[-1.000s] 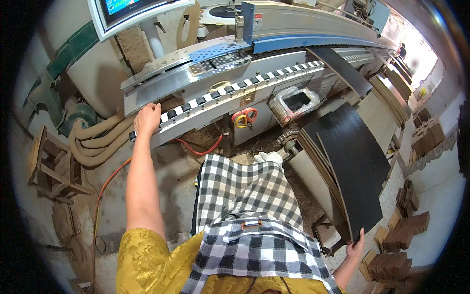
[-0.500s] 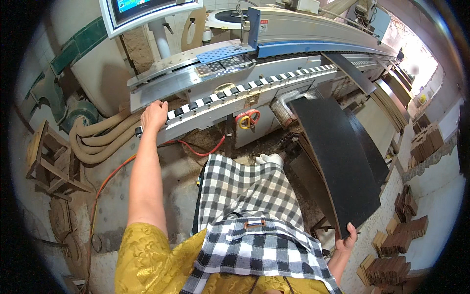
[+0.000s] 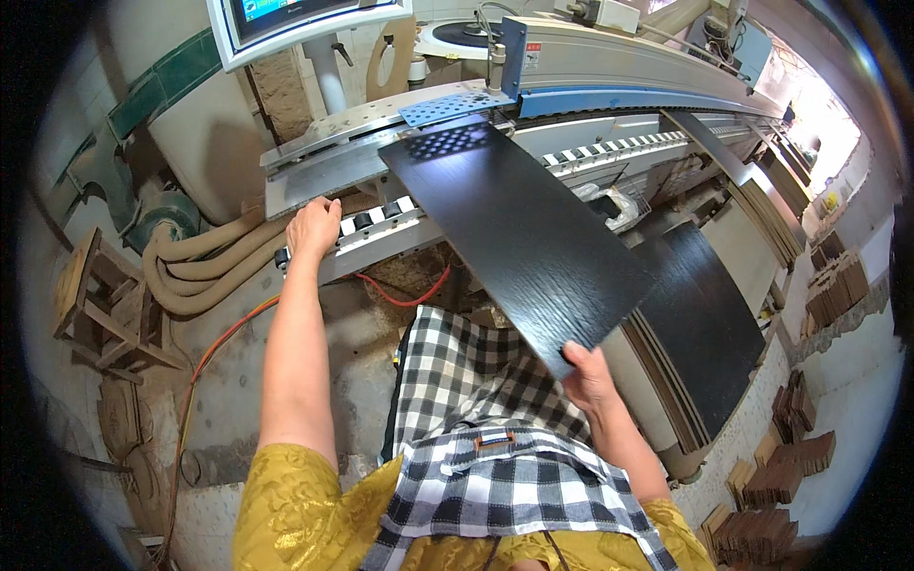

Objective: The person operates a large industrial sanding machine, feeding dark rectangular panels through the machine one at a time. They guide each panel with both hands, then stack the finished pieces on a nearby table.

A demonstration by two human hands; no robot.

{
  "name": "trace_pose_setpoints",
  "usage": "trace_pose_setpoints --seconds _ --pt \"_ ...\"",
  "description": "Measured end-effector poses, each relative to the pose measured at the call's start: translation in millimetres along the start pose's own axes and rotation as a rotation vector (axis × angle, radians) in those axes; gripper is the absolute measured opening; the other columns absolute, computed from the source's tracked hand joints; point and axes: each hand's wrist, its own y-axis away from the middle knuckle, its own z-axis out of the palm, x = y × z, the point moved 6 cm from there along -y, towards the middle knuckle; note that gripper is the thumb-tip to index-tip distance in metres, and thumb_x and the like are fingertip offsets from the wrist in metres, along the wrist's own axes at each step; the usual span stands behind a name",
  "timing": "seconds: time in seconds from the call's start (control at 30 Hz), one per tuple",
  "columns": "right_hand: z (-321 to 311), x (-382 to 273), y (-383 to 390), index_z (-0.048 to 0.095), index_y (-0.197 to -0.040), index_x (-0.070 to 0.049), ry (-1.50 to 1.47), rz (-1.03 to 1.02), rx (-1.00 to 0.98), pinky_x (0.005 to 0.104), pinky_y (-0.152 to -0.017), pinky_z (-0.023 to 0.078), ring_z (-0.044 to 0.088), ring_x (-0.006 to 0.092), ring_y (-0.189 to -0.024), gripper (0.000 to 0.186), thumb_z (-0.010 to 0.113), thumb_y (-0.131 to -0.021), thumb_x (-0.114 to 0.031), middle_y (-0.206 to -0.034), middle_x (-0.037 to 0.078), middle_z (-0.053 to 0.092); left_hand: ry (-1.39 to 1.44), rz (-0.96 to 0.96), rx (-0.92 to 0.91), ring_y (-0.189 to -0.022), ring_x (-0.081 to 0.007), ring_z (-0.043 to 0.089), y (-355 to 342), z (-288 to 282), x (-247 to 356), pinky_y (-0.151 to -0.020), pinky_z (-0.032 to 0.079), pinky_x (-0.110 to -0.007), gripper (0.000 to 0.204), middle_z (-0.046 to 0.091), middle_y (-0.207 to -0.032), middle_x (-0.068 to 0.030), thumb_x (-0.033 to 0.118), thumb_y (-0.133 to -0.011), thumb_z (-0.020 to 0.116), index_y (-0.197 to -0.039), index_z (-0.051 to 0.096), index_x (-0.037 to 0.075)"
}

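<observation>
My right hand [image 3: 590, 379] grips a black board [image 3: 528, 243] by its near corner, thumb on top. The board slants up and away to the left, its far end over the roller rail and the metal machine table. My left hand [image 3: 314, 228] rests at the near end of the roller rail [image 3: 381, 221], fingers curled over beside the metal table edge [image 3: 324, 179]. Whether those fingers hold anything is hidden. To the right, more black boards lie in a stack [image 3: 700, 328].
A long machine with a blue guard [image 3: 647, 99] runs to the far right. A screen [image 3: 305, 21] stands at the upper left. Thick hoses [image 3: 209, 262] and a wooden stool [image 3: 105, 309] are at left. Small brown panels [image 3: 762, 538] are stacked at lower right.
My right hand has lifted the black board off the stack and swung it left over the roller rail. My left hand has stayed at the rail's end.
</observation>
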Motion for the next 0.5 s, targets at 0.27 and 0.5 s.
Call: trace_pose_setpoints --seconds 0.27,0.5 --pt "75.2 46.2 -33.5 0.056 -0.104 -0.003 0.298 0.276 -0.466 0.0299 -0.083 0.044 0.055 0.0163 -0.091 0.038 0.072 -0.071 -0.012 -0.099 0.005 0.059 0.006 0.005 0.002 -0.094 -0.0361 0.058 2.2 -3.0 3.6 -0.083 0.044 -0.043 0.038 0.063 -0.095 -0.019 0.04 -0.086 0.043 -0.098 0.064 0.011" --pt "84.6 38.0 -38.7 0.058 -0.101 -0.002 0.463 0.12 -0.49 0.0281 -0.08 0.045 0.056 0.0139 -0.086 0.034 0.072 -0.071 -0.01 -0.095 0.004 0.06 0.022 -0.005 0.003 -0.094 -0.0363 0.058 4.3 -5.2 3.1 -0.083 0.044 -0.043 0.037 0.063 -0.095 -0.0194 0.04 -0.086 0.044 -0.098 0.064 0.011"
